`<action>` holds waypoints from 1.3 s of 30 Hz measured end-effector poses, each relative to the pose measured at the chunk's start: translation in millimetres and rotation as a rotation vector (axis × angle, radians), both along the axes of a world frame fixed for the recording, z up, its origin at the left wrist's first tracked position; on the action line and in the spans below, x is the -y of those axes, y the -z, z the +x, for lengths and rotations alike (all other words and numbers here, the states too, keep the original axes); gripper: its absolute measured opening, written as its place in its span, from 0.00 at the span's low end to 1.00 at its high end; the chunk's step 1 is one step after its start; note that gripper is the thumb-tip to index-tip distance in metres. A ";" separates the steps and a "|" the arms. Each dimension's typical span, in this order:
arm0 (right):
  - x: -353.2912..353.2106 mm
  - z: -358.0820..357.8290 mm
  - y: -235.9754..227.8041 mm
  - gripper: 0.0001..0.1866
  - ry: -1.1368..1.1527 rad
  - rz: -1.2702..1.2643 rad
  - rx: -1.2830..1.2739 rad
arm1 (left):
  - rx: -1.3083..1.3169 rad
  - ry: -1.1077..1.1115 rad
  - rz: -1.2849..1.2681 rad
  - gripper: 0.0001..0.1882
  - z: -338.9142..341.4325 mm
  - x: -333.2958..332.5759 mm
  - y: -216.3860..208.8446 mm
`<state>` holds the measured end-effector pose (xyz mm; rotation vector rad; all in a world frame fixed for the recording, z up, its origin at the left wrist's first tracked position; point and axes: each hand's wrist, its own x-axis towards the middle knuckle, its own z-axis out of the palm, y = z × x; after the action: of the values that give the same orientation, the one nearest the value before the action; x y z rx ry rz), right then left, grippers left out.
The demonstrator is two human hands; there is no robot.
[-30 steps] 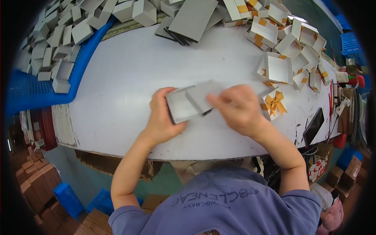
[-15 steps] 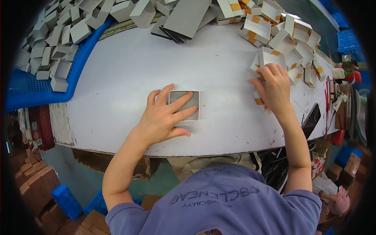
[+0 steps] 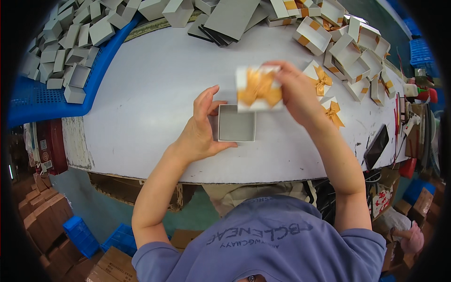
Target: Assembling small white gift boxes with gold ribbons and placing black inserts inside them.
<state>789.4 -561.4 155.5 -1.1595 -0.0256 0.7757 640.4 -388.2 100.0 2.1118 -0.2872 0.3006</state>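
Note:
A small white open box (image 3: 237, 123) with a grey inside lies on the table near its middle. My left hand (image 3: 195, 136) curves round the box's left side, thumb at its near corner and fingers by the far one. In my right hand (image 3: 297, 91) is a white box lid (image 3: 258, 88) with a gold ribbon bow, slightly blurred, pinched at its right edge. It hangs above and just beyond the box. Two more white lids with gold bows, an upper one (image 3: 321, 80) and a lower one (image 3: 332, 112), lie behind my right wrist, partly covered by it.
At the far left, a blue plastic basket (image 3: 89, 99) is heaped with white boxes. Grey flat boards (image 3: 230, 21) are stacked at the back. Open white lids with gold ribbon (image 3: 347, 49) pile up at the far right. A dark phone-like slab (image 3: 376, 146) lies near the right edge.
My right hand has come left from the pile with a bowed lid. My left hand has drawn its fingers out of the box and curls round its side. The box appears further right in view.

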 end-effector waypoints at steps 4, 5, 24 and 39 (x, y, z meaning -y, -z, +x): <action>-4.7 -38.4 29.4 0.12 -0.361 -0.450 0.702 | -0.068 0.000 -0.018 0.63 7.1 -1.6 -3.6; -4.1 -44.8 26.7 0.11 -0.295 -0.516 0.985 | -0.131 0.001 0.003 0.60 8.6 -0.3 -5.7; -69.6 109.8 -18.0 0.27 -0.414 -0.705 1.861 | -0.144 -0.351 0.782 0.38 26.5 -63.7 -106.0; -56.4 58.7 -7.6 0.14 -0.069 -0.224 1.637 | 0.039 -0.495 0.549 0.40 17.2 -88.3 -26.6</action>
<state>848.0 -504.9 163.2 -1.7278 -1.3552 -0.3026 657.6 -299.9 126.5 2.7105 0.1618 0.6058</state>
